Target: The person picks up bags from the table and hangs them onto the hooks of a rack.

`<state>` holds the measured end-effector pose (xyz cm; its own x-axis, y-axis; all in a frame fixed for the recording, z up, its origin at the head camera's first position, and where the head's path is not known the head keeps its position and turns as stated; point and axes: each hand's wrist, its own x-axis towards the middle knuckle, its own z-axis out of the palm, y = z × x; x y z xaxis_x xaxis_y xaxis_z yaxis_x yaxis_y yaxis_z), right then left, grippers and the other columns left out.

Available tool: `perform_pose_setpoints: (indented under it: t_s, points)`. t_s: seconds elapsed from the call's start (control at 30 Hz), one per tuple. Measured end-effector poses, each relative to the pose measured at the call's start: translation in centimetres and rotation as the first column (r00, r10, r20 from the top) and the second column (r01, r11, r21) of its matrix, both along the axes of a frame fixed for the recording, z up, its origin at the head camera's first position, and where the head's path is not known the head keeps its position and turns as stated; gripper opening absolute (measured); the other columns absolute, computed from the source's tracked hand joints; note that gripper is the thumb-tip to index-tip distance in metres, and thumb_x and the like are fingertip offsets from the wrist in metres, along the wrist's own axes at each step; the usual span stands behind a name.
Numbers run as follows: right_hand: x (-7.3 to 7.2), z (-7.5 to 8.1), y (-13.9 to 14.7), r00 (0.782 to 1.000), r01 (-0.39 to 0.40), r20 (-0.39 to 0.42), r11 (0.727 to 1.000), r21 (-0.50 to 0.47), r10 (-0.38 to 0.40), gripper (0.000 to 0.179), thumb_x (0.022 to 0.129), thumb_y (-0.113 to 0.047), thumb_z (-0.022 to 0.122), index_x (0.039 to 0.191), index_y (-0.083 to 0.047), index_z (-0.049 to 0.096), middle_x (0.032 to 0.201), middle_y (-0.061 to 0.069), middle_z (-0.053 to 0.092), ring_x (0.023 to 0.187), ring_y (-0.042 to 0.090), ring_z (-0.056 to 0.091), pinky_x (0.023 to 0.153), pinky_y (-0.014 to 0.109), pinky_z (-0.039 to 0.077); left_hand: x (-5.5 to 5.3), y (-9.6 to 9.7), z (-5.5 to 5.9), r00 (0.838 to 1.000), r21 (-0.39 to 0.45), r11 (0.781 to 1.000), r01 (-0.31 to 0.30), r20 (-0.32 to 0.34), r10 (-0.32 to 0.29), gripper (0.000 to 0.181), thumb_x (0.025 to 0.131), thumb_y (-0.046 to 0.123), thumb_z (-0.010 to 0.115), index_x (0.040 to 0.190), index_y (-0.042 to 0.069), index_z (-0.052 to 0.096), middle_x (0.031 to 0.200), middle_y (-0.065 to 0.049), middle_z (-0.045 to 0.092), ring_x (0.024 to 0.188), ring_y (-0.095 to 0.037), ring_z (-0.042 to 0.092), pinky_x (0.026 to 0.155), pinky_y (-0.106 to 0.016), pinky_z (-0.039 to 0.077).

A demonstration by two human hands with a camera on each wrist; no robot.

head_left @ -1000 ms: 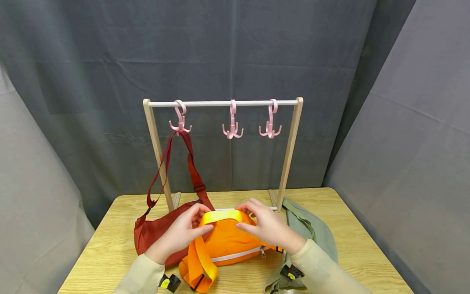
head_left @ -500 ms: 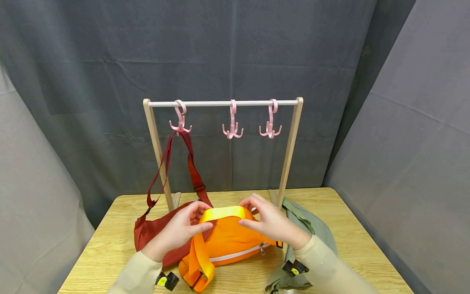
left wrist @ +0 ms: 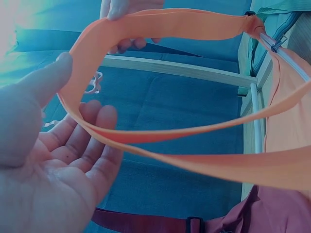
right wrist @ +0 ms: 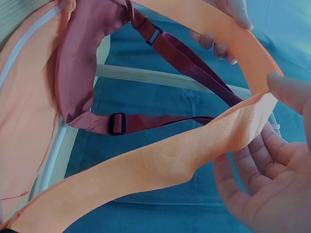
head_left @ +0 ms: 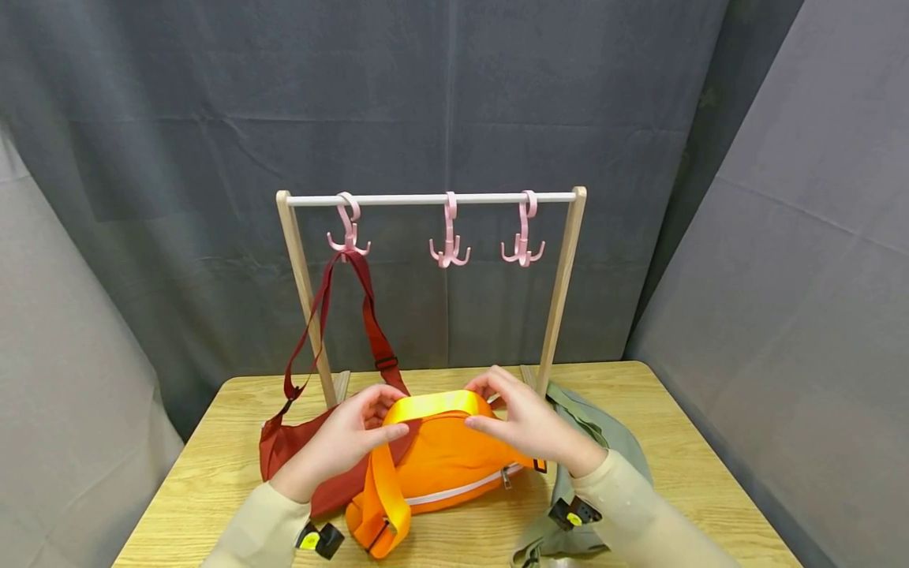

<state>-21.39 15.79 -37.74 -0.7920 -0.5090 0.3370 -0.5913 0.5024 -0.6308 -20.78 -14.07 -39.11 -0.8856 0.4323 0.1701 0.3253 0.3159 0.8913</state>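
Grey curtain (head_left: 454, 95) hangs behind a wood-grain counter (head_left: 177, 465), where an orange waist bag (head_left: 454, 454) sits before a garment rack (head_left: 561, 292); its contents are hidden, as are those of the red shoulder bag (head_left: 298, 446), looped by its strap on the leftmost pink hook (head_left: 350, 230), and the grey-green bag (head_left: 621, 434) near the right forearm; left hand (head_left: 348, 434) and right hand (head_left: 525, 422) each hold the orange strap (head_left: 433, 405) between thumb and fingers, arching it above the bag; compared with a second ago, hands and strap are slightly higher, the hands a little farther apart; the red shoulder bag has stayed put.
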Motion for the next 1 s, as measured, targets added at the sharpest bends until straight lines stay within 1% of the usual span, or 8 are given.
perform_pose_setpoints:
  t_s: [0.17,0.43,0.57,0.7,0.73,0.83,0.9,1.0]
  points:
    - [-0.1,0.2,0.1,1.000,-0.014,0.012,1.000,-0.007,0.014,0.034,0.093,-0.026,0.078,0.121,-0.017,0.061,0.112,-0.003,0.058,0.102,0.015,0.059,0.074,0.025,0.058,0.0,0.0,0.1,1.000,0.009,1.000,-0.007,-0.004,0.008,0.036,0.095,0.016,0.075,0.126,0.005,0.061,0.112,-0.012,0.065,0.096,-0.025,0.060,0.083,-0.024,0.053]
    - [-0.1,0.5,0.0,1.000,-0.018,-0.004,0.999,-0.031,0.018,0.034,0.094,-0.023,0.078,0.122,-0.017,0.060,0.115,-0.001,0.058,0.103,0.016,0.059,0.080,0.026,0.059,0.1,0.0,0.6,1.000,0.041,0.999,-0.020,0.008,0.020,0.039,0.095,0.017,0.075,0.128,0.003,0.059,0.114,-0.014,0.064,0.098,-0.025,0.060,0.084,-0.023,0.053]
    - [0.0,0.8,-0.1,1.000,-0.017,-0.016,0.999,-0.039,0.016,0.034,0.094,-0.021,0.077,0.123,-0.017,0.060,0.116,-0.001,0.057,0.104,0.016,0.060,0.084,0.030,0.060,0.3,0.1,1.0,0.999,0.052,0.998,-0.043,0.012,0.042,0.040,0.095,0.017,0.075,0.129,0.004,0.059,0.115,-0.013,0.063,0.098,-0.024,0.060,0.085,-0.022,0.053]
    - [-0.1,1.1,-0.2,0.998,-0.005,-0.058,1.000,-0.029,0.003,0.035,0.093,-0.019,0.078,0.123,-0.015,0.060,0.116,-0.002,0.058,0.105,0.014,0.061,0.091,0.036,0.058,0.3,0.2,1.4,0.998,0.057,0.997,-0.056,0.013,0.056,0.040,0.096,0.016,0.074,0.130,0.004,0.058,0.117,-0.013,0.063,0.099,-0.024,0.060,0.085,-0.022,0.053]
    - [-0.2,1.1,-0.2,0.997,-0.004,-0.074,1.000,-0.026,0.002,0.036,0.093,-0.018,0.078,0.123,-0.014,0.060,0.116,-0.001,0.058,0.104,0.014,0.061,0.092,0.036,0.057,0.3,0.2,1.5,0.998,0.057,0.997,-0.059,0.011,0.058,0.040,0.096,0.016,0.074,0.130,0.004,0.058,0.117,-0.013,0.063,0.099,-0.024,0.060,0.085,-0.023,0.053]
    - [-0.3,1.3,-0.2,0.996,0.005,-0.089,1.000,-0.025,-0.007,0.036,0.092,-0.017,0.078,0.123,-0.012,0.060,0.116,-0.001,0.059,0.104,0.014,0.061,0.094,0.036,0.056,0.3,0.3,1.9,0.998,0.056,0.996,-0.069,0.004,0.069,0.040,0.096,0.016,0.074,0.131,0.004,0.058,0.118,-0.013,0.064,0.099,-0.024,0.060,0.085,-0.023,0.053]
    - [-0.4,1.5,-0.2,0.996,0.006,-0.087,1.000,-0.030,-0.008,0.036,0.093,-0.017,0.078,0.123,-0.012,0.060,0.117,-0.001,0.058,0.104,0.014,0.060,0.094,0.036,0.056,0.3,0.4,2.2,0.997,0.059,0.996,-0.073,-0.006,0.074,0.040,0.096,0.015,0.073,0.131,0.003,0.057,0.118,-0.014,0.064,0.099,-0.024,0.060,0.085,-0.023,0.053]
    - [-0.4,1.9,-0.2,0.997,0.012,-0.075,0.999,-0.041,-0.015,0.035,0.093,-0.018,0.077,0.124,-0.013,0.061,0.118,-0.001,0.058,0.105,0.014,0.060,0.095,0.041,0.056,0.3,0.5,2.6,0.997,0.068,0.995,-0.078,-0.024,0.080,0.039,0.096,0.013,0.073,0.131,0.003,0.058,0.118,-0.014,0.065,0.098,-0.024,0.061,0.085,-0.023,0.052]
